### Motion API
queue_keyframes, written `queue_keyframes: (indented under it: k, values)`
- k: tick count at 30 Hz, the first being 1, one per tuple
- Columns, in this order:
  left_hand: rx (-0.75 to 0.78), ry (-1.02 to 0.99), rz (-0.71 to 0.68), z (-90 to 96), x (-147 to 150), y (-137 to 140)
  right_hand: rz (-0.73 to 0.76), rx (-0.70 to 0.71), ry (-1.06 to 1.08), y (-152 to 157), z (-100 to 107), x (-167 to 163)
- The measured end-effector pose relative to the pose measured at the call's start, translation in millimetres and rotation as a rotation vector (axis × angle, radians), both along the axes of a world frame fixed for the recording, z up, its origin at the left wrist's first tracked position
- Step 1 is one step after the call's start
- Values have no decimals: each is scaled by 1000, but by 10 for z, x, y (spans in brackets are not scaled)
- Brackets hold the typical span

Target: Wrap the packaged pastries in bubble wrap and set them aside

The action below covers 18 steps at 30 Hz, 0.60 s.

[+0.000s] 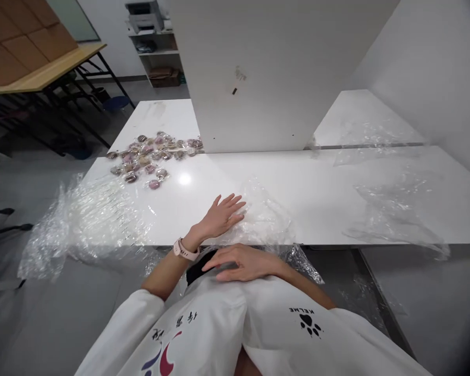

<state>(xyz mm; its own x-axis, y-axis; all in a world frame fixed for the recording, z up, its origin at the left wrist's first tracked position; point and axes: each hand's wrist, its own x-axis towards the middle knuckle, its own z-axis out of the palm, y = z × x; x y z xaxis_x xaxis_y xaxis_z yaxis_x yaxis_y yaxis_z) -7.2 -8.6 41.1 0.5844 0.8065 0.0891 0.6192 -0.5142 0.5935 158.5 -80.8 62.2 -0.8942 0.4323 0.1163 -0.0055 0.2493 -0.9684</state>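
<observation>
My left hand, with a pale pink watch on its wrist, is spread flat near the table's front edge. Its fingers reach over a crumpled transparent plastic bag, and nothing is held in them. Whether the palm presses on the plastic I cannot tell. Close to my body, just below the table edge, my right hand rests with loosely stretched fingers and holds nothing. Farther left lies a scattered group of small round brown and pink pieces, each wrapped in shiny transparent film.
A heap of transparent plastic packaging hangs over the left front edge of the white table. More loose plastic sheets lie at the right. An upright white panel stands across the back. Beyond are a wooden table and a printer.
</observation>
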Motion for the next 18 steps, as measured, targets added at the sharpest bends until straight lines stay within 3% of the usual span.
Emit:
queue_keyframes:
  k: [1,3,5,7,10,12,15,18]
  values:
    - [-5,81,2,-122,-51,-19,-73,-20,-9,-12,6,66]
    - [24,172,101,-381,-161,-83,-427,17,-35,-14,-75,272]
    - [72,182,247,-573,-261,-146,-808,192,-160,42,-284,565]
    - [87,153,370,-640,-341,-151,-986,415,-432,166,-564,909]
    - [52,155,500,-524,-479,50,-1007,567,-798,454,-917,1373]
    - [78,203,653,-385,-640,319,-992,595,-905,692,-1022,1554]
    - [133,272,990,-242,-995,772,-969,594,-903,1048,-989,1614]
    - [-31,289,1188,-254,-1324,1064,-1056,582,-852,1250,-818,1571]
